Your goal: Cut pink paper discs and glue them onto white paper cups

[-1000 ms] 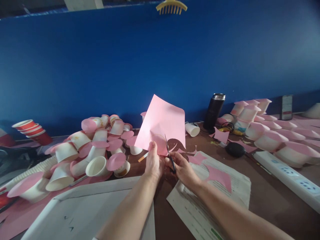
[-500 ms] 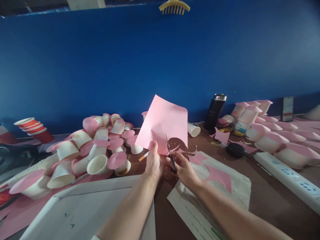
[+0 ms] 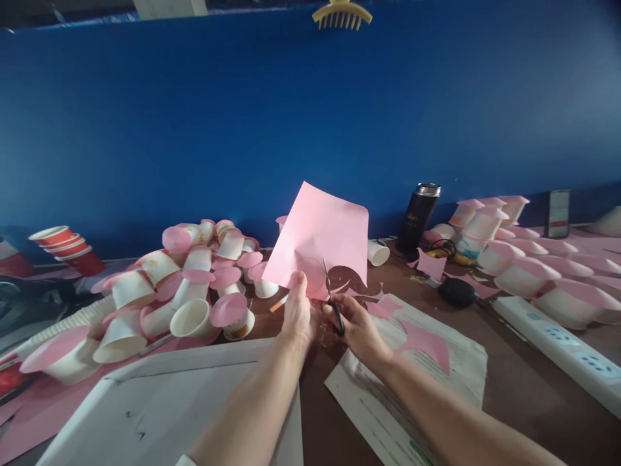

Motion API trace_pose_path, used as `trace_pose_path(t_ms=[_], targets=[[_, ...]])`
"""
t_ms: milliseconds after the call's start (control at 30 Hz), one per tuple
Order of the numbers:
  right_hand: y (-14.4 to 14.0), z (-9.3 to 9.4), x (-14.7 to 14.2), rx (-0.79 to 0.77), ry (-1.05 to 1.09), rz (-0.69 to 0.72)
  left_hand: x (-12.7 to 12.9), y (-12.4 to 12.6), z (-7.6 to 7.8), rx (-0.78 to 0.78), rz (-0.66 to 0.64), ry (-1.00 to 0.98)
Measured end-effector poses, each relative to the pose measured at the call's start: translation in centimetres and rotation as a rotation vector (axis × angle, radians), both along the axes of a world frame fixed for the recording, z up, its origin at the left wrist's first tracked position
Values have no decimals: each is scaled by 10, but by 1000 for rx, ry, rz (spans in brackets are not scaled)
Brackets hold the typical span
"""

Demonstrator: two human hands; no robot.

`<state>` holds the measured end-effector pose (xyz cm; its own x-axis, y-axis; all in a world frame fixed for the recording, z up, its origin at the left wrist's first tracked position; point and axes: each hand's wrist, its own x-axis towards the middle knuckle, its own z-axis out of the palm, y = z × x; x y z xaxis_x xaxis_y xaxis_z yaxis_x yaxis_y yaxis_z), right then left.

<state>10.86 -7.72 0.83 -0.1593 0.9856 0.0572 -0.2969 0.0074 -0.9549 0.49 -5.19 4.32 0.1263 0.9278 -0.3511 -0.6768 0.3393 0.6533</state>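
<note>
A sheet of pink paper is held up over the table, its lower edge pinched by my left hand, thumb on the near face. A curved notch is cut into its lower right side, and a round outline shows beside my thumb. Closed round the dark handles of a pair of scissors is my right hand. The blades point upward at the paper's cut edge, close to my left fingers. Pink offcuts lie under and beyond my right forearm on a printed white sheet.
Left, white paper cups with pink discs crowd the table beside stacked red cups. Right stand a black flask, a black mouse, a power strip, more pink-topped cups and a phone. A blue partition rises behind.
The pink paper's free part has swung slightly to the right. My hands and the scissors keep nearly the same place, and the whole view has shifted a little.
</note>
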Motion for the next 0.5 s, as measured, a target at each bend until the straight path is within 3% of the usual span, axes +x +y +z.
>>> trace_pose_path(t_ms=[200, 500], targets=[[-2, 3, 1, 0, -20, -29, 1, -2, 5, 1, 84, 1], [-4, 9, 4, -55, -16, -4, -2, 2, 3, 87, 55, -34]])
